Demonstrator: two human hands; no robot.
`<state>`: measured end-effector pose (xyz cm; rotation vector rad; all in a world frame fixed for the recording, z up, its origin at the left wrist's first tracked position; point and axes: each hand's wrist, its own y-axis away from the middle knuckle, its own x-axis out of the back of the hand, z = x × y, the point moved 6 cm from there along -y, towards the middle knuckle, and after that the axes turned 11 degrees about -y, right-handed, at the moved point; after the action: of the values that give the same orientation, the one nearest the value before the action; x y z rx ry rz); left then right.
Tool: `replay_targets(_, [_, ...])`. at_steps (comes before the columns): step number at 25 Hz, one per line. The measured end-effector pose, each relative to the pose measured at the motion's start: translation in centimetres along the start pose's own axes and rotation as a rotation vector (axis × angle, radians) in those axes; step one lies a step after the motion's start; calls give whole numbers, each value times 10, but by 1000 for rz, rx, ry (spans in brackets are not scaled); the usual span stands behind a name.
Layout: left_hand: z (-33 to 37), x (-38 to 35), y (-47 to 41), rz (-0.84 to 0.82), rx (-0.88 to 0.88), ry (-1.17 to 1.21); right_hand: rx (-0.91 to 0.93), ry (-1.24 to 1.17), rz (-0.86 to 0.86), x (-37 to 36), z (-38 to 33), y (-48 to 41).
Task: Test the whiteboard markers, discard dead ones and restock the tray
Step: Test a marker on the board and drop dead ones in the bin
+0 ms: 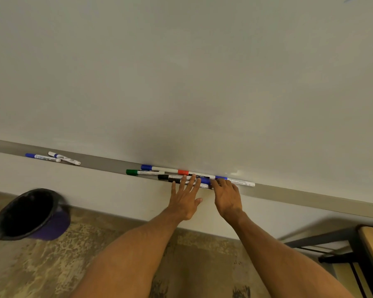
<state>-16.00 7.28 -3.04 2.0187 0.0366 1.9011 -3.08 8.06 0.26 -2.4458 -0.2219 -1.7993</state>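
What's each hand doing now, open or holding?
Left hand: open, straight fingers on the markers in the tray.
Right hand: fingers bent onto the markers; grip cannot be told.

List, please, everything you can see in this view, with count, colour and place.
whiteboard: one, white, fills the upper view.
marker tray: one, grey, along the board's lower edge.
middle markers: about seven, with blue, green, red and black caps, clustered on the tray at the hands.
left markers: two, white with blue, further left on the tray, apart from the cluster.
waste bin: one, purple with a black liner, on the floor at left.
floor: mottled brown, below the wall.
desk: one, wooden top on a dark frame, lower right corner.
left hand: fingers straight, resting on the middle markers.
right hand: fingers bent at the markers; grip unclear.
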Motion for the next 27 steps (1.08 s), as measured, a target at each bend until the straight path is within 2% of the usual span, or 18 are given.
replay_targets(7, [0,-3,-1,18,1,11,-129,15,-17,4,8,-18])
replay_targets(11, [-2,2,2,17,2,17,-118,37,14,12,5,-23])
replay_targets(13, [-4,13,3,59,11,35,-75,5,57,19,5,-21])
replay_targets(16, [-12,40,3,238,16,93,44,-87,106,31,-7,-15])
replay_targets(18, [-18,54,2,301,19,101,131,-118,159,38,-18,-11])
replay_targets(23, [-18,90,10,402,-25,-38,274,-191,224,66,-41,-6])
replay_targets(27, [-12,120,15,465,-66,-98,359,-122,171,86,-49,-11])
